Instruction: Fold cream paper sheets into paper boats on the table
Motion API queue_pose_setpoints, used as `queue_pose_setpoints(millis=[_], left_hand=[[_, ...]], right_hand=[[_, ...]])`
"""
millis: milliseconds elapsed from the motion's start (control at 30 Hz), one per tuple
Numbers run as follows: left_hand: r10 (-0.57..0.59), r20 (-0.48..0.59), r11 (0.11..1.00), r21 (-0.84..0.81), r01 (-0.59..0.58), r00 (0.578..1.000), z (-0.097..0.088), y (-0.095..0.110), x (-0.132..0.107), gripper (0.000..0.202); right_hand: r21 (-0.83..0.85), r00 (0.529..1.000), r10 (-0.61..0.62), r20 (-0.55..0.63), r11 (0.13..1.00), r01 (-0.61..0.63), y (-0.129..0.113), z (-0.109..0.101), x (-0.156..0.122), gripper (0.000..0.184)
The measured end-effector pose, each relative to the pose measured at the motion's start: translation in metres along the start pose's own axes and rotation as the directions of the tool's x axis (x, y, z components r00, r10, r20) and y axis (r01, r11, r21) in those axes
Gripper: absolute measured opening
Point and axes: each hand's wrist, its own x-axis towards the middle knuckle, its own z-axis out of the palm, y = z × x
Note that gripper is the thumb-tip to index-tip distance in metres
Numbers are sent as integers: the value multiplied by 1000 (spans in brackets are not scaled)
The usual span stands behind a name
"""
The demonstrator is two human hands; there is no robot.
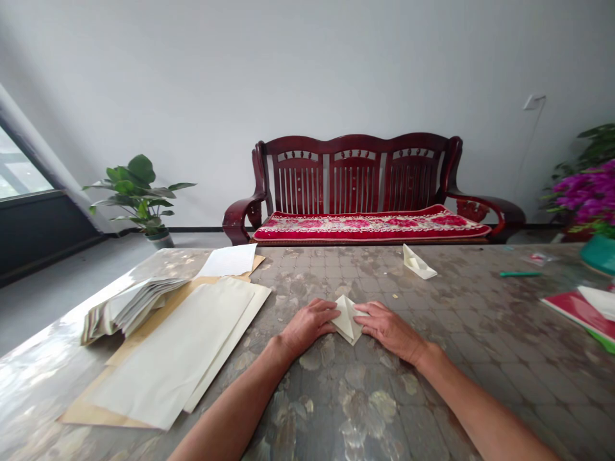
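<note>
A small piece of cream paper (348,320), folded into a diamond shape with a crease down its middle, lies on the table between my hands. My left hand (311,323) grips its left edge, thumb and fingers closed on the paper. On the opposite side, my right hand (388,328) holds the right edge in the same way. Parts of both edges are hidden under my fingers. Beyond my right hand sits a folded paper boat (419,262), tilted slightly.
At left lie large cream sheets (168,358) on brown paper, a thick fanned stack of papers (129,310) and a white sheet (228,260). A green pen (520,274), a red booklet (579,310) and a teal flower pot (598,255) are at right. Behind the patterned table (317,410) stands a wooden bench (353,179).
</note>
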Motion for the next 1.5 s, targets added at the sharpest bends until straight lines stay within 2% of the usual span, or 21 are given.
queue_pose_setpoints(millis=[300,467,700,867,1100,1500], left_hand=[[13,-9,1000,10,-12,1000,-1,6,0,30],[38,0,997,71,-38,999,-2,11,2,27],[55,9,998,15,-55,998,-2,11,2,32],[55,22,998,34,-56,998,0,11,3,31],[76,45,995,62,-79,996,-1,13,3,35],[35,120,994,102,-47,992,-9,31,0,31]], right_hand=[[-45,997,-7,-77,999,3,-4,4,1,24],[-81,995,-25,-93,997,17,-3,6,0,23],[-105,997,-20,-79,994,12,-3,6,-1,24],[-95,997,30,-67,995,-36,-8,2,0,31],[-170,999,16,-33,985,-22,-9,1,-1,32],[-216,998,53,24,975,-46,-16,-5,1,31]])
